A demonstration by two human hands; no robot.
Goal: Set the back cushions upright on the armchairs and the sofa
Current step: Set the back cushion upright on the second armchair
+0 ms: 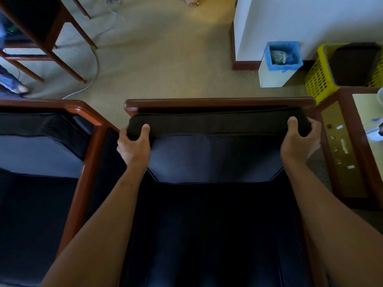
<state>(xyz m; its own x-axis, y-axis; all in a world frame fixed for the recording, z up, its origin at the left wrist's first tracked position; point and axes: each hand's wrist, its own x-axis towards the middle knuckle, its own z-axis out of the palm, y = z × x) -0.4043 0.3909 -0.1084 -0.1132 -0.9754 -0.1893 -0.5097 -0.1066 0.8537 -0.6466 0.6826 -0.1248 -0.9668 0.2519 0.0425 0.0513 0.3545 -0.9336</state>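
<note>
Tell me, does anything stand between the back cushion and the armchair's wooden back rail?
Nothing visible does. The left hand and the right hand grip the top corners of the back cushion, and its top edge sits just before the wooden back rail.

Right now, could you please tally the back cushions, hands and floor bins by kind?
Back cushions: 2, held cushion and left armchair's cushion
Hands: 2, left hand and right hand
Bins: 2, white bin and yellow basket
Total: 6
</note>
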